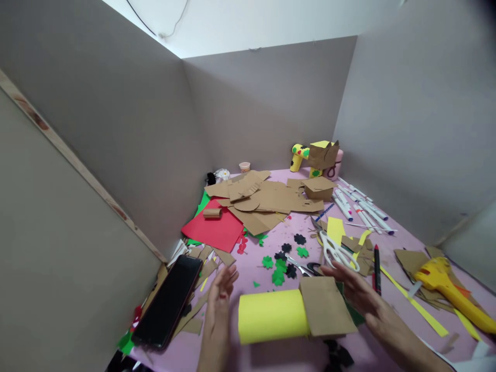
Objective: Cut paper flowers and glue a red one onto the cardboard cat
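Note:
A yellow paper-covered tube lies on its side in front of me, with a brown cardboard box against its right end. To the left of the tube is my left hand, fingers loosely bent and holding nothing, a gap between it and the tube. My right hand is beside the box's right side with its fingers stretched out; whether it touches the box I cannot tell. Dark green paper shows between that hand and the box. Beyond the tube lie green clover cutouts and black clover cutouts.
A phone lies at left among cardboard strips. White-handled scissors, a red-tipped black pen and a yellow glue gun are at right. Red sheet, cardboard sheets, markers and a decorated yellow model sit farther back, inside grey partitions.

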### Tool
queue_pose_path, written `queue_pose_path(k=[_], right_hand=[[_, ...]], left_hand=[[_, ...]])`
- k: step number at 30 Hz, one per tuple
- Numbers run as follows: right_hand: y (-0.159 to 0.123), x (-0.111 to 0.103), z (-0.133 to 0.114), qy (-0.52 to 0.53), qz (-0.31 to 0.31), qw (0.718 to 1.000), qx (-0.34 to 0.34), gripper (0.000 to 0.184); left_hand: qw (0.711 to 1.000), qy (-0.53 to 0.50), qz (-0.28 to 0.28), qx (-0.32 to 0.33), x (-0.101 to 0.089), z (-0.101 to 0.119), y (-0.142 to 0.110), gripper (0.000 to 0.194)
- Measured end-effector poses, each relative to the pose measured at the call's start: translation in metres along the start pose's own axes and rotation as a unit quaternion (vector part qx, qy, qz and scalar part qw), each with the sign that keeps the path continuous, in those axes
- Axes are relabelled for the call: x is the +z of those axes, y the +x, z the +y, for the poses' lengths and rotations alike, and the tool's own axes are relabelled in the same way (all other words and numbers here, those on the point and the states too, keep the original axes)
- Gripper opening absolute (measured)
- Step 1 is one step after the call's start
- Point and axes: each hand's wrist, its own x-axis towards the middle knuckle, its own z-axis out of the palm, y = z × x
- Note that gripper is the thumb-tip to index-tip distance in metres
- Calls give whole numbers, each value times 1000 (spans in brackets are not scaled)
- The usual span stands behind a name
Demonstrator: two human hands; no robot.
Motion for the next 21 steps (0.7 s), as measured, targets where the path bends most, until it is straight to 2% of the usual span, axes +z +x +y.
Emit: queue_pose_path(k=[2,5,8,10,13,15,17,19,21], right_hand=[[2,-9,3,0,36,999,0,71],[5,-15,2,-11,75,997,29,54],[10,-14,-5,-32,110,990,87,40],[13,-11,-8,-47,130,984,114,35],[16,-8,-9,-67,157,978,118,32],[15,-5,-10,-68,167,977,118,31],[13,-4,-14,-70,181,974,119,32],[8,-10,-19,-102,205,966,121,33],[1,-29,-23,-179,258,942,118,34]], left_hand=[[998,56,-9,-14,-1,13,16,47],[985,148,-88,-4,9,27,41,32],[944,261,-195,43,27,26,65,22],[910,330,-234,93,39,21,77,22],[895,355,-240,119,51,10,86,19],[899,346,-241,114,54,5,89,7],[907,332,-236,104,55,2,91,8],[920,312,-219,89,53,1,91,12],[936,286,-194,69,48,1,92,13]])
